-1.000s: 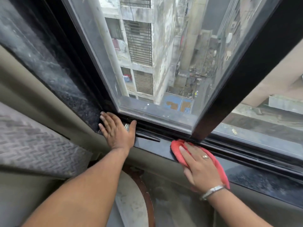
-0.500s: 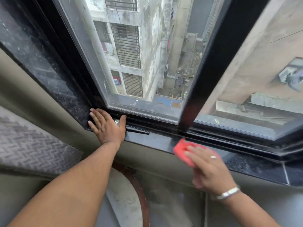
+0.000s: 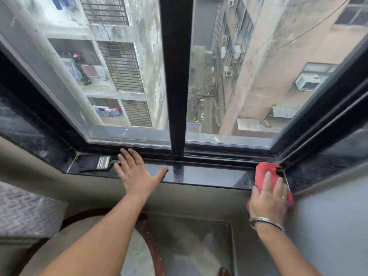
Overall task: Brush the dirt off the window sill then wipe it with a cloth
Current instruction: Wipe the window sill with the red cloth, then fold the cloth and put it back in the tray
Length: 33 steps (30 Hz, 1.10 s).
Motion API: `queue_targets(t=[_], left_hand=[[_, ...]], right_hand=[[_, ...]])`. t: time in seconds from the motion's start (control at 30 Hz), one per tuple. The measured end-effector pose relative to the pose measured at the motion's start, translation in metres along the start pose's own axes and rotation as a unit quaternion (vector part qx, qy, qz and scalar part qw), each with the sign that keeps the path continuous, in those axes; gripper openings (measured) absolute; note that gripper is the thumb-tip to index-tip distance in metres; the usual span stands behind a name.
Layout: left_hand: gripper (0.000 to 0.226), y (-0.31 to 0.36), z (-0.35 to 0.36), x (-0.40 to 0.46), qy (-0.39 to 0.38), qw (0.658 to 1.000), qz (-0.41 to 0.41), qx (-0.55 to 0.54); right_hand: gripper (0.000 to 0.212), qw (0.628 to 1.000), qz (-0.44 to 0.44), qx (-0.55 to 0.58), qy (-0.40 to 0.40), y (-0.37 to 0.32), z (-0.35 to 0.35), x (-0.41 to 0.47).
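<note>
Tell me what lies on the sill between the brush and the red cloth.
Only the left hand, flat on the sill beside the brush; onward to the red cloth it's bare, in the head view.

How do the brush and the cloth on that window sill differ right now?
The brush lies idle at the left end of the sill; the red cloth is at the right end, pressed down by the right hand. The brush is dark with a metal band; the cloth is soft and bunched. Both rest on the sill.
</note>
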<state>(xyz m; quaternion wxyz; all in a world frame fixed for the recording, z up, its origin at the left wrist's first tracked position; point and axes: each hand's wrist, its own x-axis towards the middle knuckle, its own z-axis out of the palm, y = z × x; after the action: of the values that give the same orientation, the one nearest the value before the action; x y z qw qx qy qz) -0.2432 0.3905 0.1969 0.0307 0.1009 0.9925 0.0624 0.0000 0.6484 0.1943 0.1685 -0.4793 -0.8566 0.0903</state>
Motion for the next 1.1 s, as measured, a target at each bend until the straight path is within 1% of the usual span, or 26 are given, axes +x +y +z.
queue_targets(t=[0.07,0.1,0.17,0.23,0.3,0.33,0.4,0.47,0.5,0.53,0.6,0.63,0.67,0.7,0.73,0.77,0.8,0.83,0.87,0.9,0.93,0.97,1.03,1.1], left_hand=[[0.137,-0.003,0.003,0.002,0.019,1.0,0.008,0.009],[0.136,-0.004,0.004,0.002,0.026,1.0,0.013,0.005],[0.136,-0.005,0.008,0.004,0.031,0.999,0.017,0.005],[0.135,-0.005,0.009,0.005,0.03,0.999,0.021,0.01],[0.135,-0.006,0.01,0.006,0.036,0.999,0.026,0.01],[0.134,-0.007,0.01,0.007,0.044,0.999,0.028,0.01],[0.134,-0.008,0.01,0.006,0.048,0.998,0.029,0.008],[0.133,-0.006,0.008,0.004,0.03,0.999,0.028,0.01],[0.132,-0.004,0.005,0.004,0.017,0.999,0.026,0.011],[0.132,-0.003,0.002,0.005,-0.001,1.0,0.021,0.008],[0.127,-0.002,-0.008,0.0,-0.021,0.999,0.01,-0.023],[0.121,-0.003,-0.012,-0.006,-0.012,0.999,0.017,-0.049],[0.115,-0.006,-0.014,-0.016,0.015,0.996,0.044,-0.078],[0.108,-0.01,-0.013,-0.029,0.047,0.988,0.095,-0.114],[0.103,-0.016,-0.012,-0.045,0.06,0.972,0.167,-0.156],[0.097,-0.019,-0.011,-0.062,0.039,0.946,0.244,-0.212],[0.09,-0.022,-0.011,-0.08,-0.015,0.914,0.301,-0.27],[0.085,-0.024,-0.012,-0.096,-0.078,0.887,0.333,-0.311],[0.083,-0.023,-0.011,-0.108,-0.126,0.868,0.344,-0.335],[0.079,-0.025,-0.01,-0.118,-0.15,0.861,0.334,-0.352],[0.071,-0.026,-0.009,-0.125,-0.156,0.862,0.309,-0.371],[0.059,-0.028,-0.009,-0.13,-0.152,0.866,0.274,-0.391],[0.034,-0.04,-0.013,-0.133,-0.138,0.87,0.198,-0.429],[0.021,-0.066,-0.019,-0.132,-0.131,0.862,0.119,-0.474]], right_hand=[[0.061,0.999,-0.041,-0.007,0.009,-0.023,0.009,-0.009],[0.061,0.997,-0.082,-0.011,0.001,-0.039,0.013,-0.015],[0.062,0.984,-0.17,-0.02,-0.052,-0.076,0.021,-0.025],[0.062,0.972,-0.216,-0.011,-0.095,-0.109,0.027,-0.031],[0.062,0.956,-0.263,0.01,-0.127,-0.127,0.026,-0.035],[0.062,0.938,-0.313,0.023,-0.147,-0.127,0.024,-0.037],[0.061,0.889,-0.41,0.06,-0.195,-0.119,0.016,-0.039],[0.049,0.853,-0.449,0.095,-0.25,-0.109,0.002,-0.036],[0.041,0.845,-0.448,0.101,-0.273,-0.104,-0.005,-0.034],[0.034,0.846,-0.434,0.102,-0.292,-0.099,-0.01,-0.033],[0.025,0.872,-0.37,0.116,-0.298,-0.089,-0.021,-0.032],[0.022,0.892,-0.322,0.14,-0.283,-0.085,-0.026,-0.032],[0.019,0.908,-0.266,0.186,-0.266,-0.081,-0.03,-0.032],[0.019,0.914,-0.209,0.241,-0.252,-0.081,-0.034,-0.032],[0.024,0.911,-0.157,0.292,-0.244,-0.083,-0.037,-0.033],[0.031,0.902,-0.112,0.336,-0.245,-0.087,-0.039,-0.033],[0.04,0.891,-0.083,0.368,-0.254,-0.093,-0.04,-0.033],[0.052,0.88,-0.068,0.384,-0.27,-0.101,-0.041,-0.033],[0.064,0.873,-0.067,0.388,-0.288,-0.108,-0.041,-0.034],[0.072,0.871,-0.079,0.376,-0.305,-0.118,-0.04,-0.035],[0.075,0.87,-0.096,0.361,-0.321,-0.128,-0.038,-0.036],[0.074,0.869,-0.114,0.343,-0.338,-0.139,-0.034,-0.039],[0.06,0.862,-0.151,0.304,-0.376,-0.156,-0.026,-0.045],[0.029,0.847,-0.186,0.271,-0.418,-0.171,-0.013,-0.054]])
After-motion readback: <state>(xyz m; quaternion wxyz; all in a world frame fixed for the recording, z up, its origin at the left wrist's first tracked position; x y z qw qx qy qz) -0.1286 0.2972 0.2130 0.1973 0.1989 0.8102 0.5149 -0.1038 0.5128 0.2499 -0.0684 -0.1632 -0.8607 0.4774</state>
